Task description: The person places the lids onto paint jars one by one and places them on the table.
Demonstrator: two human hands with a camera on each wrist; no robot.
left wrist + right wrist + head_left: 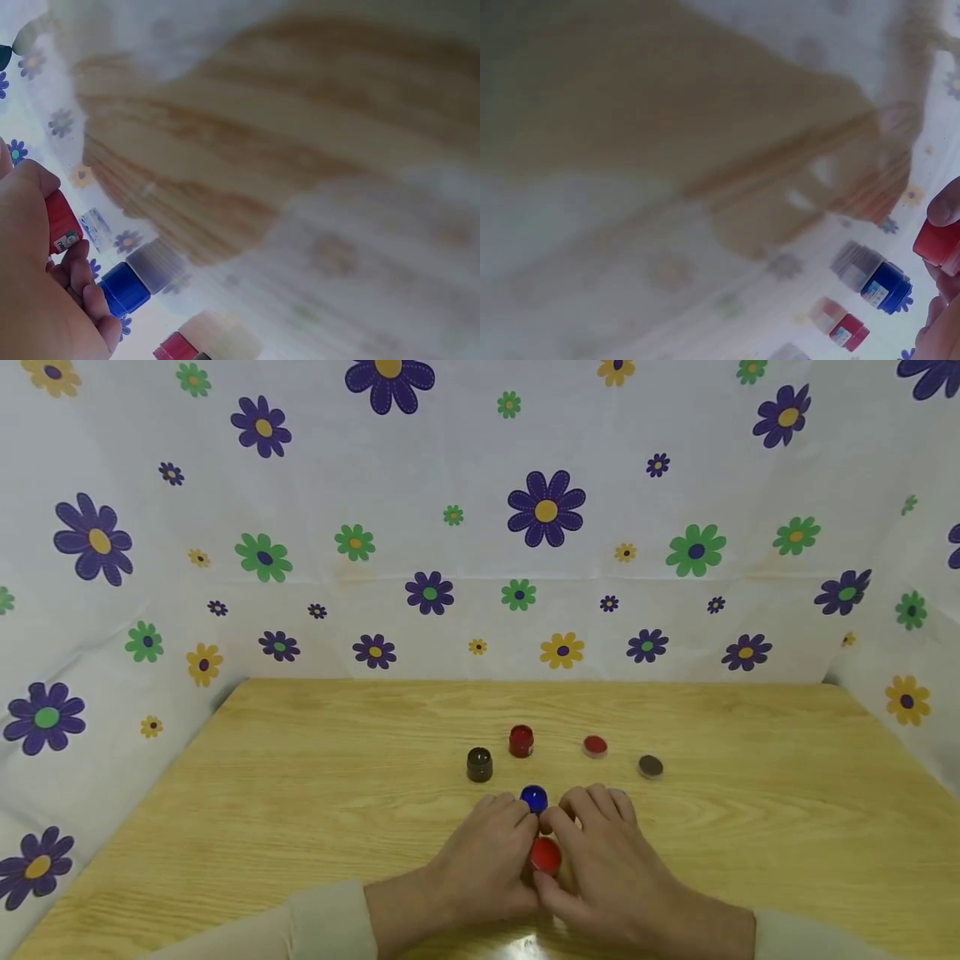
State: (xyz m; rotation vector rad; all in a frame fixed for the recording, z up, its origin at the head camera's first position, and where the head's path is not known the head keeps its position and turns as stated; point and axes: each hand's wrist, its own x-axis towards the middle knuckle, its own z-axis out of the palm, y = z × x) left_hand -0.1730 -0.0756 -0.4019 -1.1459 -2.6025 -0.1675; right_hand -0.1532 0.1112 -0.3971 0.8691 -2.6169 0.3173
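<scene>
A small red jar (545,854) stands near the table's front edge, between both hands. My left hand (491,852) grips it from the left, with thumb and fingers curled round the red jar (60,221). From the right, my right hand (600,847) pinches the top of the same red jar (937,244). A blue-lidded jar (533,797) stands just beyond my fingertips, and it also shows as the blue jar (124,289) and the blue jar (885,285) in the wrist views.
Farther back stand a dark brown jar (479,764) and a dark red jar (521,741). A loose red lid (595,746) and a dark lid (650,766) lie to the right. Flowered cloth (546,510) walls the wooden table (300,793) on three sides.
</scene>
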